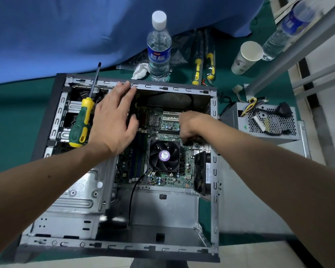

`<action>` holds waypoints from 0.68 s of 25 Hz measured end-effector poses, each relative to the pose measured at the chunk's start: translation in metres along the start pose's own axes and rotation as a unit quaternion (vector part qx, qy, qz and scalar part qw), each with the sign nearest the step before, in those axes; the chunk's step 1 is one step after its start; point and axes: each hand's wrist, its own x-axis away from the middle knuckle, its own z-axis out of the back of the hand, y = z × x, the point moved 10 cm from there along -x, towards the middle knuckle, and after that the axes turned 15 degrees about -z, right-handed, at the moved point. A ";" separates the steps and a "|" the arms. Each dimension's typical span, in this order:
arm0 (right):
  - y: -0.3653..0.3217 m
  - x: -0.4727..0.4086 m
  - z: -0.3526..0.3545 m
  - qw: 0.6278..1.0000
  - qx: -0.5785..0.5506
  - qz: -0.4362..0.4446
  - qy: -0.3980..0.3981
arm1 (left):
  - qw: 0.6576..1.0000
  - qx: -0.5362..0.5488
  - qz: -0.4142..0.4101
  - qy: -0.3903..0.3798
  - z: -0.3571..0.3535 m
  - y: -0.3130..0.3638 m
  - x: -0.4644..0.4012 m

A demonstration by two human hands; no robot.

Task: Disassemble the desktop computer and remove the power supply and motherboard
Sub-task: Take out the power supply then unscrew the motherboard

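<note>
Two water bottles [159, 49] [286, 29], one paper cup [246, 57], one screwdriver [83, 117], one computer case [214, 171], one power supply [267, 122], two hands [112, 120] [190, 124].

Bright, even light falls from above, giving soft, faint shadows and darker pockets deep inside the open computer case [214, 171]. The wide-angle lens bends straight lines, so the case edges bow outward and the forearms stretch large toward the lower corners. The centre is sharp, while the second water bottle [290, 28] at the top right corner and the nearest case rim look smeared and soft.
</note>
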 end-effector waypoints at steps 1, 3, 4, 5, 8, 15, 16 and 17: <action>0.000 0.002 0.001 1.000 0.011 0.006 0.018 | 1.000 -0.001 0.002 0.000 0.000 0.000 0.000; -0.004 0.004 0.001 0.998 0.039 0.021 0.047 | 1.000 0.000 0.002 -0.002 -0.001 0.000 0.000; -0.007 0.005 -0.001 0.996 0.054 0.031 0.056 | 1.000 0.000 0.002 -0.002 0.000 0.000 0.001; -0.011 0.006 -0.002 0.995 0.066 0.043 0.065 | 1.000 -0.001 0.002 -0.002 0.000 0.000 0.001; -0.018 0.008 -0.002 0.990 0.091 0.069 0.087 | 1.000 0.001 0.002 0.000 0.000 0.000 0.001; -0.013 0.004 -0.002 0.995 0.075 0.059 0.037 | 1.000 0.004 0.004 0.003 0.002 0.000 0.000; -0.013 0.004 -0.003 0.995 0.074 0.059 0.035 | 1.000 0.005 0.005 0.003 0.002 0.000 0.000; -0.014 0.005 -0.004 0.994 0.081 0.060 0.040 | 1.000 0.006 0.004 0.003 0.001 0.000 0.000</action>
